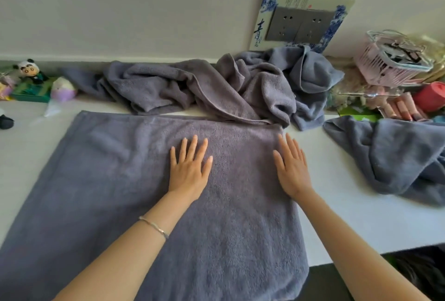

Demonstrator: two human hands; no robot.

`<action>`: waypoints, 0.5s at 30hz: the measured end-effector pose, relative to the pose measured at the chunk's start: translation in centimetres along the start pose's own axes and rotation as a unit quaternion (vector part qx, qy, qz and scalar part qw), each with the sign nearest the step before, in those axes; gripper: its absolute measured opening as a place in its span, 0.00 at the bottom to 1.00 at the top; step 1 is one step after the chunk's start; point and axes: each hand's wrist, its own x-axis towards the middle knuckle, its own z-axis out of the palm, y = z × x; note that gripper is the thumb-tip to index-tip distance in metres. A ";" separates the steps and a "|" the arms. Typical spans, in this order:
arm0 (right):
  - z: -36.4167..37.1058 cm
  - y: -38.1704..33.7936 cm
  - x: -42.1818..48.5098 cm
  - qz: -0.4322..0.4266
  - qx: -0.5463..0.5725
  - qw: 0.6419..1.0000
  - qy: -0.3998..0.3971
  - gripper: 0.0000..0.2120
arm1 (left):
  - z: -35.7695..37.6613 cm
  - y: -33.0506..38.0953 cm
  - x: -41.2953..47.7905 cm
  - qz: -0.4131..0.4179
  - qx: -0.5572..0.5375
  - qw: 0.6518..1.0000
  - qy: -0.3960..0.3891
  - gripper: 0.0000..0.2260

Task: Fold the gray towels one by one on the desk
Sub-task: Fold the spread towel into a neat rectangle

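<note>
Left hand (pixel 189 170) and right hand (pixel 292 170) press flat on gray towel (pixel 108 180) over white desk (pixel 349 216).

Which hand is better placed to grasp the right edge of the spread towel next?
Probably the right hand: it lies flat on the spread towel beside that edge, while the left hand rests mid-towel.

Hands: two, left hand (pixel 190 168) and right hand (pixel 292 170); one bracelet (pixel 154 226). Gray towels: one flat towel (pixel 108 180), one crumpled towel (pixel 397 156), one rear heap (pixel 216 84), count unclear. Two wall sockets (pixel 299 25), one pink basket (pixel 385 67), one panda figurine (pixel 29 69).
</note>
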 end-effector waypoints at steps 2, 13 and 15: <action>-0.2 0.1 -4.0 0.006 0.025 1.000 0.001 0.25 | 0.5 0.3 -4.1 0.038 -0.014 0.999 0.016 0.30; -0.1 0.0 -14.0 0.185 0.217 0.957 0.045 0.24 | 1.7 0.9 -11.7 0.063 0.022 0.997 -0.045 0.29; -1.0 -0.2 -14.6 0.209 0.177 0.962 0.004 0.19 | 1.4 1.2 -12.4 0.066 0.001 0.997 -0.046 0.38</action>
